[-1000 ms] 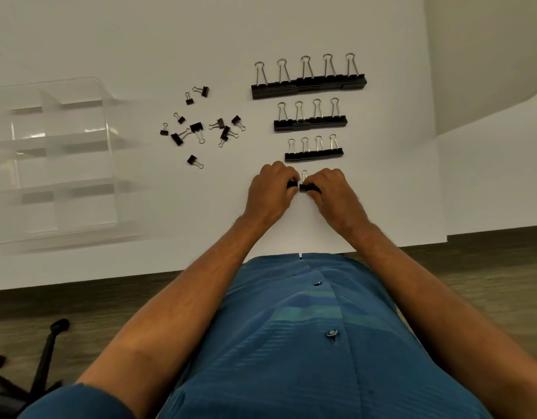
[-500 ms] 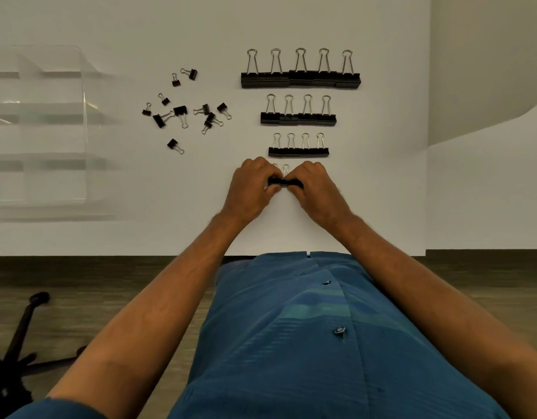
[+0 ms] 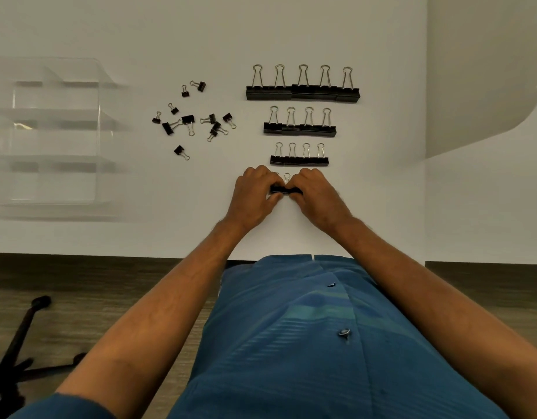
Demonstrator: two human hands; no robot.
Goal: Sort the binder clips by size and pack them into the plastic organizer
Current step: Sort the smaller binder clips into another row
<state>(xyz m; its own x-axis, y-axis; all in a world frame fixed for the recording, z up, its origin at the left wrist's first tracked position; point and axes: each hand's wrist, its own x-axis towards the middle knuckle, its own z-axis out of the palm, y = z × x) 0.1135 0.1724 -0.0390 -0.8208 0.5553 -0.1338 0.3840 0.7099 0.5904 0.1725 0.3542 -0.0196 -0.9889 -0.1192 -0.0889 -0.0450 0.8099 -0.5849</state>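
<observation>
Three tidy rows of black binder clips lie on the white table: the largest row (image 3: 303, 92) farthest, a medium row (image 3: 299, 129) below it, a smaller row (image 3: 299, 160) nearest. Just in front, my left hand (image 3: 255, 193) and my right hand (image 3: 317, 195) pinch a short row of small clips (image 3: 285, 189) from both ends, fingers curled over them. A loose scatter of small clips (image 3: 194, 119) lies to the left. The clear plastic organizer (image 3: 55, 131) with divided compartments stands at the far left, holding nothing I can see.
The table's front edge (image 3: 110, 254) runs across below my hands, with dark wood floor beneath it. A black chair base (image 3: 16, 352) shows at the lower left. A second white surface (image 3: 485, 192) adjoins on the right.
My hands stay pressed on the same small clips. The view has shifted, so the organizer and the rows sit differently in the frame; the clips themselves have not moved.
</observation>
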